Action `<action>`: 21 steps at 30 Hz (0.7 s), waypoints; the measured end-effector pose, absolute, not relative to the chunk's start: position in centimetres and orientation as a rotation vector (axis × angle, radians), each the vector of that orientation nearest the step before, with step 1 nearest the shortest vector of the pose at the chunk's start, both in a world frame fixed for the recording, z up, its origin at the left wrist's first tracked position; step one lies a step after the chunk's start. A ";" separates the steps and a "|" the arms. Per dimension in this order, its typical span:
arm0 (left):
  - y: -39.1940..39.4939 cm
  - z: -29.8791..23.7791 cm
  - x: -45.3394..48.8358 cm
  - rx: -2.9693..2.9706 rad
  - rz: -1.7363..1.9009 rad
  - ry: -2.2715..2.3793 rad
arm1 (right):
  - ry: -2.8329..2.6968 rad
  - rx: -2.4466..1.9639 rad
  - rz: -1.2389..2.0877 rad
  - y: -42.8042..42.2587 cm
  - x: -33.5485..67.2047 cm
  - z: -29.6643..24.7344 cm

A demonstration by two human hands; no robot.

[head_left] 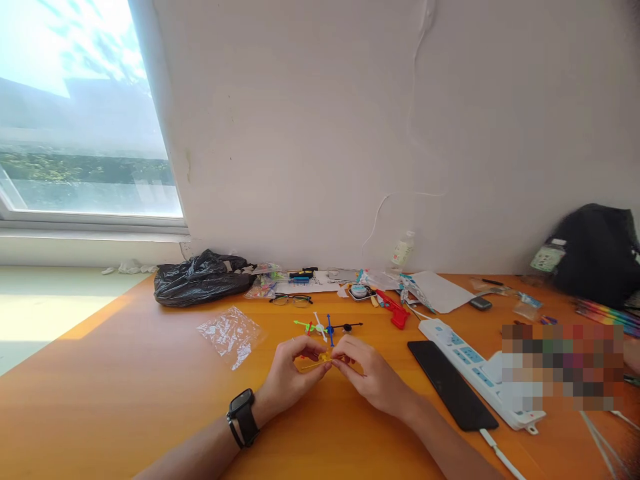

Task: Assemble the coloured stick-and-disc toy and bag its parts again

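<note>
My left hand (293,369), with a black watch on its wrist, and my right hand (367,372) meet over the orange table (125,400). Both pinch a small yellow plastic piece with a thin rod (324,359) between their fingertips. Just beyond them lie several coloured plastic stick parts (327,327): green, white, blue and black. An empty clear plastic bag (231,335) lies to the left of my left hand.
A black phone (451,392) and a white power strip (480,372) lie to the right. A black plastic bag (200,279), glasses (293,300), a red toy part (395,310), papers and a small bottle (403,250) sit along the wall. A black backpack (595,253) is far right.
</note>
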State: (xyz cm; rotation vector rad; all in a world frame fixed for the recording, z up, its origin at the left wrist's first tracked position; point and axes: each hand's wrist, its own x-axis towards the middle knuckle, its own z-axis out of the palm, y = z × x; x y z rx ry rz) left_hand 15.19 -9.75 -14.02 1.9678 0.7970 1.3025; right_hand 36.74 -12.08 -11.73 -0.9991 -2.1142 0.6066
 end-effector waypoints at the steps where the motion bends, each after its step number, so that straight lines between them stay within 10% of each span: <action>1: -9.8 -14.0 15.2 1.970 1.298 0.796 | -2.117 -0.996 0.607 -12.1 36.7 -11.7; 21: -9.6 -13.9 15.1 1.962 1.193 0.805 | -2.130 -1.032 0.582 -12.1 36.7 -12.1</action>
